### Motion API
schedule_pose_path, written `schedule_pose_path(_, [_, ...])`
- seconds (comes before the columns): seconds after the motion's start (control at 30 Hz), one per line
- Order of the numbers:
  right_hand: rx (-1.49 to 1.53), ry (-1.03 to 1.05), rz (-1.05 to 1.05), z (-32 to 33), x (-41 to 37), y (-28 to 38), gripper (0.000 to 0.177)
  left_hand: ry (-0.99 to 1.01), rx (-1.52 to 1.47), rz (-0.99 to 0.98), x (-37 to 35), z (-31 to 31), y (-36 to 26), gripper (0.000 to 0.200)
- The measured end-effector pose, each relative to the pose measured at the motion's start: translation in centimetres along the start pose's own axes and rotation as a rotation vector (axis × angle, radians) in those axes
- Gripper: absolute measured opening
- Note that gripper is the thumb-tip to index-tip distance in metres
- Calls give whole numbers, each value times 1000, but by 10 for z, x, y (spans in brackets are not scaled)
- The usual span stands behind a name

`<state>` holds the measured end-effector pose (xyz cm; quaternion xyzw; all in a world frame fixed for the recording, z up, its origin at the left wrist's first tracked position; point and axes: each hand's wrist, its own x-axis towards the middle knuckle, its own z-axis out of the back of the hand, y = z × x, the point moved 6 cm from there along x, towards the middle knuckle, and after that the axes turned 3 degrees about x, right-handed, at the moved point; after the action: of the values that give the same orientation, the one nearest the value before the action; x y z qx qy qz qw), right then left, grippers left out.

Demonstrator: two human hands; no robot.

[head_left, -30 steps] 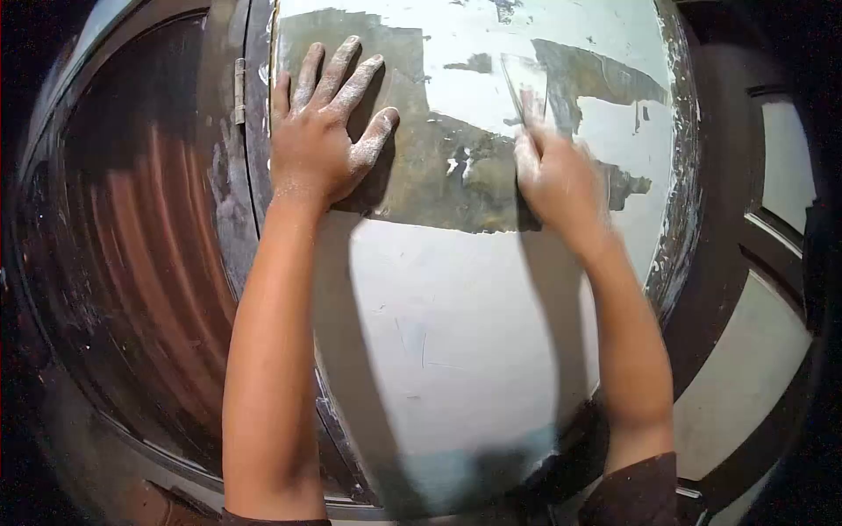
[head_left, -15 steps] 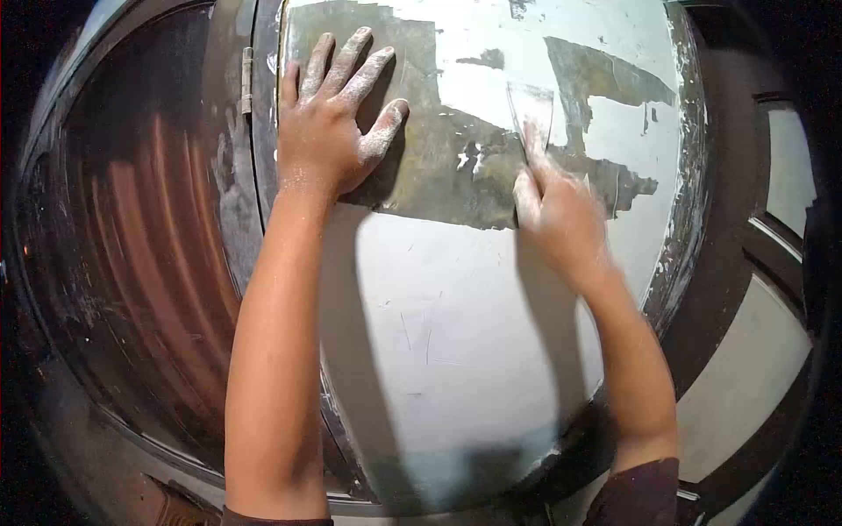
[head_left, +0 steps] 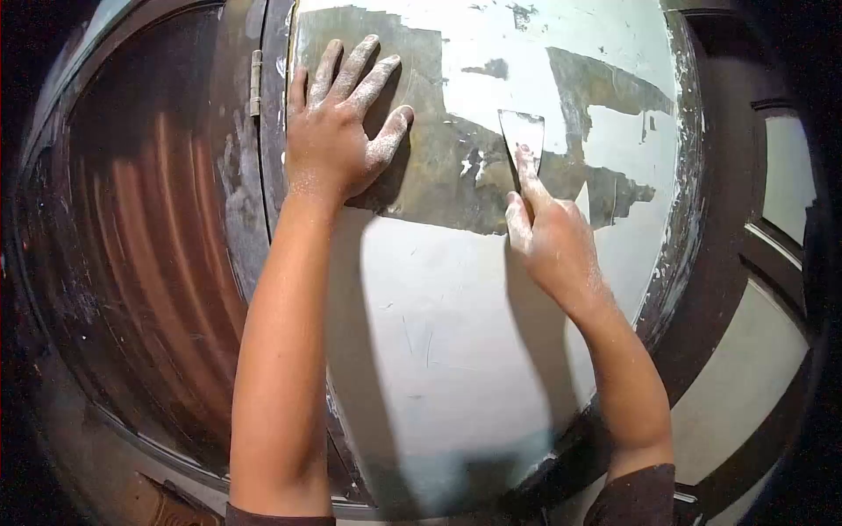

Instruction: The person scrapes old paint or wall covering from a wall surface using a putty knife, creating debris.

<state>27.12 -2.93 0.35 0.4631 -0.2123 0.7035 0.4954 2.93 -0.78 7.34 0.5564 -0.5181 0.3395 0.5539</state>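
The right hand (head_left: 548, 241) is gripping a scraper (head_left: 522, 131), fingers closed round the handle (hidden in the fist) w/ the index finger lying up along the blade. The blade is pointing up & pressing against the door panel (head_left: 456, 351). It's sitting right where the pale paint is meeting the bare patch (head_left: 438, 175), a dull brownish-green area running across the upper part of the panel. The left hand (head_left: 338, 131) is lying open, fingers spread, palm flat on that bare patch near the panel's top-left corner, well apart from the scraper. Both hands are showing white dust, esp. on fingers & knuckles. Below the hands the paint is looking smooth & whole. Up top & at right it's showing ragged edges & flaked spots. A hinge (head_left: 255, 83) is sitting just left of the left hand, at the panel's edge. Beyond it a reddish ribbed surface (head_left: 149, 263) is curving away. On the right a dark frame (head_left: 728, 219) w/ pale insets is running beside the panel. A dark sleeve (head_left: 631, 495) is showing at the bottom edge.
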Motion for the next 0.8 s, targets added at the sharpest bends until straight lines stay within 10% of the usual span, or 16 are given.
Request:
schedule_pose_path(0.13, [69, -179, 54, 34, 54, 6, 39, 17, 26, -28, 1, -3, 0, 60])
schedule_pose_path(0.8, [15, -53, 99, 5, 45, 31, 53, 18, 114, -135, 30, -10, 21, 55])
